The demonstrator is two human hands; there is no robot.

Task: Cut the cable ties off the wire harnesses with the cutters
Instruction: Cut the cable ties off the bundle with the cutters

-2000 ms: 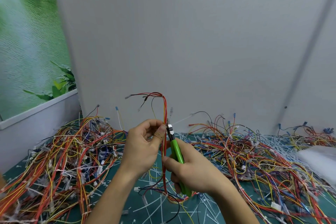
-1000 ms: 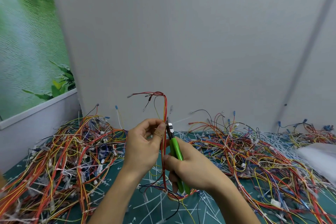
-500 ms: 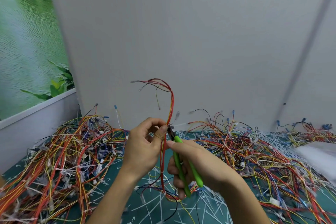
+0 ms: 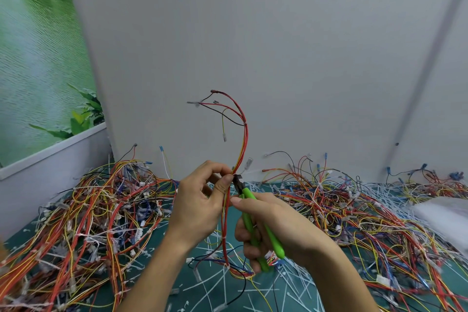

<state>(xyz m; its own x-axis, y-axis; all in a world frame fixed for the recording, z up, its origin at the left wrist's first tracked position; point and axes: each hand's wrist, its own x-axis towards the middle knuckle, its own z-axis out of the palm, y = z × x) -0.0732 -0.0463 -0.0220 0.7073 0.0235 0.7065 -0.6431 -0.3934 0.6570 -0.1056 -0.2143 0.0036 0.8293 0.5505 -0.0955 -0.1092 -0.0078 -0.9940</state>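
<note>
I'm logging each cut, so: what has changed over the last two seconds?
The harness has slid upward through the left hand, so its loose end stands higher. The green handles of the cutters, together before, are now spread in the right hand. Unchanged: the left hand pinches the harness, the cutter tip sits at the wires by the thumb, the wire piles lie as before.

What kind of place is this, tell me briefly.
Probably a harness rework bench: piles of wire harnesses on a green mat, cut cable ties strewn about, green-handled cutters in the right hand.
</note>
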